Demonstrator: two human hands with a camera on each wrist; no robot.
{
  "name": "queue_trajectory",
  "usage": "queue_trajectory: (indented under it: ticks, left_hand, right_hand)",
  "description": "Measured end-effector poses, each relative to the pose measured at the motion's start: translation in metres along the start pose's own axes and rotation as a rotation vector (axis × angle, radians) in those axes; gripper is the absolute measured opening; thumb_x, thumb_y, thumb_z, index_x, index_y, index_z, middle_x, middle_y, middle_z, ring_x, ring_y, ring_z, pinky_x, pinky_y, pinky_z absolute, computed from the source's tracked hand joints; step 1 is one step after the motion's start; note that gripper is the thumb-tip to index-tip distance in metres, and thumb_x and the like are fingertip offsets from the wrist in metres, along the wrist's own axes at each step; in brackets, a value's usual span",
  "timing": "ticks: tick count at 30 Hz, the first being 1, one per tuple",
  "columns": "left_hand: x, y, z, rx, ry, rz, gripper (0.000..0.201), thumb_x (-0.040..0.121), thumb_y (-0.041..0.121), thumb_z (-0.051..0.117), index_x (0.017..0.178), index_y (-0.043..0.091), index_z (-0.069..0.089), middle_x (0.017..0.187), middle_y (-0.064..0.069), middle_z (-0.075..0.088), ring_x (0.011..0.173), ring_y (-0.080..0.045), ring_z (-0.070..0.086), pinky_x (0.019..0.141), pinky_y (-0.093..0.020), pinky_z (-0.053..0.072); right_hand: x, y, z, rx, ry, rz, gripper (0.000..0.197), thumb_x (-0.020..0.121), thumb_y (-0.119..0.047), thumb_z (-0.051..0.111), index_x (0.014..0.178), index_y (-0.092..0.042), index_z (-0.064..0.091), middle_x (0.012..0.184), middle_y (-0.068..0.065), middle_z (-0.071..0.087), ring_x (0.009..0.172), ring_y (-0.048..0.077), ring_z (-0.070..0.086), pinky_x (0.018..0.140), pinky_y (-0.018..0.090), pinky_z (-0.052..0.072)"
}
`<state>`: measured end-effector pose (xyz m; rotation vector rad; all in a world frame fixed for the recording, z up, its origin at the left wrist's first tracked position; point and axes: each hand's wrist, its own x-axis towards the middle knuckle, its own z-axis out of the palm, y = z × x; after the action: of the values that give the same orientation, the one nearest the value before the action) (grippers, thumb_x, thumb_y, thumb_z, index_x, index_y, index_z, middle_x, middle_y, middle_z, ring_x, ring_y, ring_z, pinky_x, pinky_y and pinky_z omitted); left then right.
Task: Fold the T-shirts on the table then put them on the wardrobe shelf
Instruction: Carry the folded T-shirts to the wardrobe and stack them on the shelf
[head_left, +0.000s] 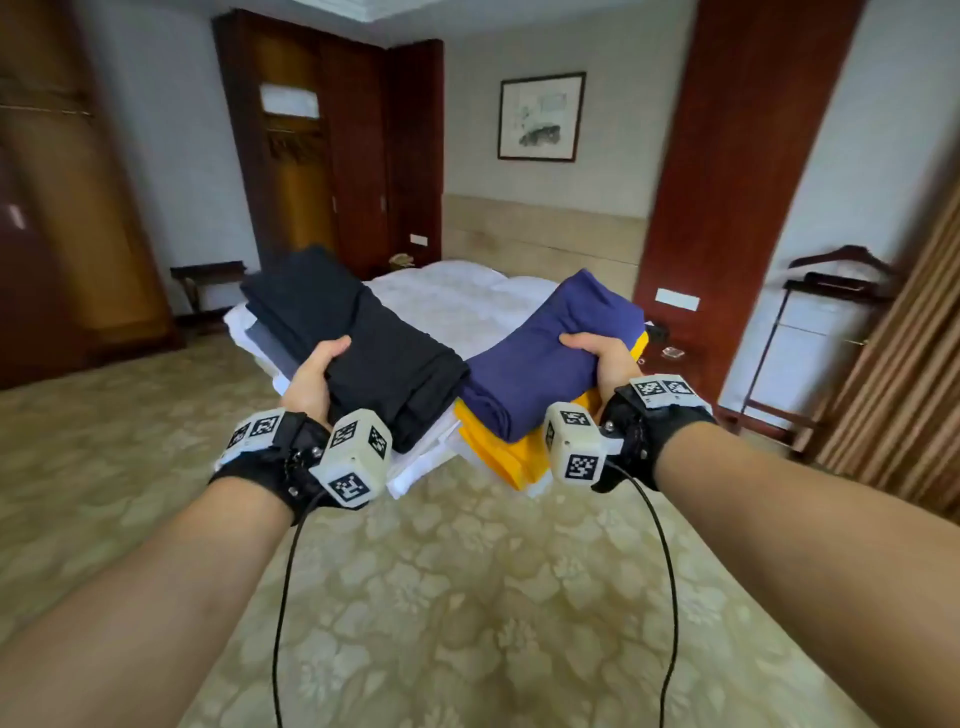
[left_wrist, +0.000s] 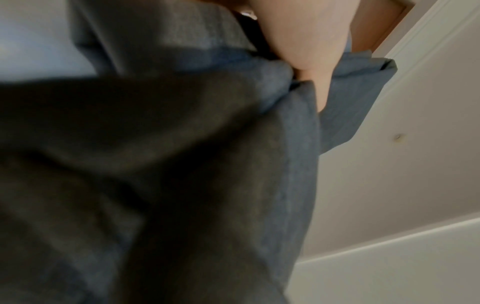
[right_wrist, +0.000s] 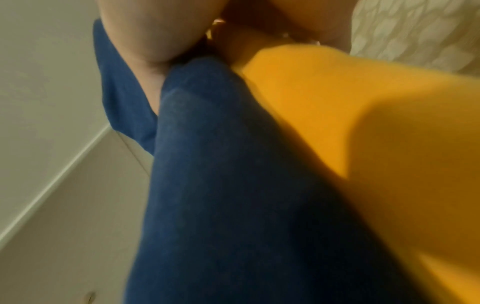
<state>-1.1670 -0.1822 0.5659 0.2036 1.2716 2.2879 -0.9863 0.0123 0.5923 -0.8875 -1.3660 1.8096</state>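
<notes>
Left grip: my left hand (head_left: 311, 376) is closed round the near end of the black T-shirt stack (head_left: 358, 343), thumb on top and fingers underneath.
Left stack: folded black shirt on top, grey and white folded shirts below it, held in the air in front of the bed (head_left: 457, 301).
Left wrist view: grey cloth (left_wrist: 288, 164) fills most of the picture, my thumb pressed into its fold.
Right grip: my right hand (head_left: 605, 358) clamps the blue T-shirt stack (head_left: 550, 353), thumb laid across the top.
Right stack: folded blue shirt over a yellow shirt (head_left: 498, 452), its near end touching the black stack, also held up in front of the bed.
Right wrist view: blue cloth (right_wrist: 221, 185) beside yellow cloth (right_wrist: 363, 123).
Wardrobe: dark wooden wardrobe (head_left: 311, 145) beyond the bed, to its left.
</notes>
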Motion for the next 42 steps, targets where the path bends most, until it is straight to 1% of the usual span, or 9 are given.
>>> queue_trajectory:
  ticks: [3,9,13,16,23,29,34,38,42]
  left_hand:
    - [0.038,0.026,-0.026,-0.022,0.071,0.075,0.031,0.084,0.023,0.071,0.109,0.005,0.072,0.099,-0.008,0.075,0.081,-0.021,0.071,0.067,-0.027,0.059]
    - [0.124,0.074,-0.053,-0.044,0.106,0.164,0.023,0.090,0.026,0.064,0.103,0.009,0.070,0.088,-0.004,0.076,0.068,-0.016,0.072,0.059,-0.024,0.057]
    - [0.181,0.105,-0.057,-0.018,0.166,0.219,0.038,0.089,0.028,0.064,0.120,0.006,0.065,0.112,-0.008,0.071,0.083,-0.019,0.071,0.065,-0.028,0.056]
    - [0.223,0.133,-0.063,-0.009,0.212,0.258,0.048,0.088,0.030,0.065,0.128,0.004,0.061,0.125,-0.009,0.066,0.096,-0.022,0.068,0.065,-0.027,0.057]
    - [0.321,0.196,-0.094,0.020,0.228,0.322,0.023,0.093,0.029,0.058,0.092,0.010,0.071,0.075,-0.002,0.075,0.059,-0.015,0.070,0.061,-0.027,0.051]
    - [0.425,0.266,-0.162,0.020,0.272,0.353,0.024,0.091,0.031,0.062,0.098,0.009,0.068,0.081,-0.003,0.074,0.056,-0.014,0.069,0.063,-0.030,0.050]
    - [0.521,0.336,-0.220,0.016,0.282,0.347,0.042,0.087,0.032,0.067,0.121,0.008,0.064,0.105,-0.007,0.072,0.071,-0.019,0.068,0.062,-0.031,0.051]
    - [0.604,0.385,-0.257,0.076,0.217,0.344,0.030,0.091,0.033,0.061,0.108,0.008,0.066,0.081,-0.002,0.072,0.063,-0.015,0.069,0.064,-0.031,0.049]
    - [0.689,0.418,-0.295,0.081,0.178,0.311,0.028,0.092,0.036,0.059,0.100,0.010,0.067,0.090,-0.004,0.070,0.071,-0.017,0.067,0.070,-0.032,0.048]
  right_hand:
    - [0.034,-0.001,0.058,-0.019,-0.082,0.021,0.016,0.077,-0.020,0.071,0.075,-0.005,0.066,0.058,0.009,0.066,0.059,0.027,0.061,0.063,0.031,0.049]
    - [0.118,-0.008,0.162,0.009,-0.223,-0.027,0.008,0.085,-0.011,0.065,0.078,-0.007,0.065,0.076,0.008,0.061,0.068,0.028,0.056,0.066,0.032,0.047]
    - [0.177,-0.017,0.220,0.019,-0.337,-0.074,0.010,0.088,-0.008,0.061,0.078,-0.007,0.064,0.086,0.012,0.063,0.085,0.030,0.058,0.083,0.039,0.050]
    - [0.216,-0.025,0.266,0.038,-0.387,-0.115,0.015,0.087,-0.006,0.060,0.073,-0.011,0.062,0.071,0.004,0.065,0.073,0.023,0.057,0.068,0.031,0.047]
    - [0.292,-0.028,0.385,0.114,-0.544,-0.120,0.012,0.086,-0.005,0.061,0.077,-0.011,0.066,0.057,-0.006,0.068,0.056,0.014,0.064,0.061,0.025,0.047]
    - [0.343,-0.020,0.525,0.082,-0.597,-0.150,0.007,0.086,-0.007,0.063,0.081,-0.010,0.067,0.092,0.009,0.066,0.089,0.028,0.061,0.089,0.038,0.049]
    - [0.386,-0.018,0.640,0.042,-0.582,-0.092,0.004,0.079,-0.012,0.069,0.076,-0.011,0.068,0.082,0.008,0.068,0.083,0.029,0.063,0.080,0.036,0.050]
    - [0.425,-0.016,0.728,0.033,-0.571,-0.120,0.002,0.081,-0.013,0.069,0.082,-0.014,0.067,0.090,0.009,0.067,0.093,0.032,0.063,0.091,0.043,0.050]
    - [0.474,-0.006,0.805,0.004,-0.549,-0.113,0.005,0.079,-0.015,0.070,0.083,-0.012,0.069,0.096,0.012,0.069,0.103,0.036,0.063,0.097,0.047,0.049]
